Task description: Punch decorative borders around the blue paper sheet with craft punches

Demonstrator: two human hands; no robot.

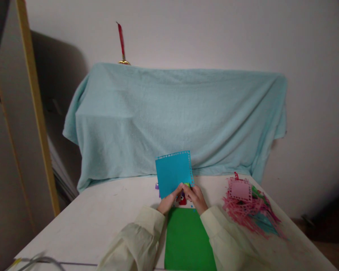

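A blue sheet of paper [173,173] is held up over the table, tilted, with small cut-out holes along its top and right edges. My left hand [171,198] pinches its lower edge. Beside it, my right hand [195,195] is closed around a small green craft punch [187,184] at the sheet's lower right corner; fingers hide most of the punch. Both hands nearly touch. Just below them lies a small red punch [182,200] with eye-like spots. Tiny blue paper bits [191,206] are scattered there. Part of a purple punch [157,186] shows behind the sheet's left edge.
A green sheet [189,239] lies flat between my forearms on the white table [107,218]. To the right sits a heap of pink paper strips [243,209] with a pink hole-edged card [241,190] on top. Light blue cloth [180,113] hangs at the back; a grey cable [42,259] lies front left.
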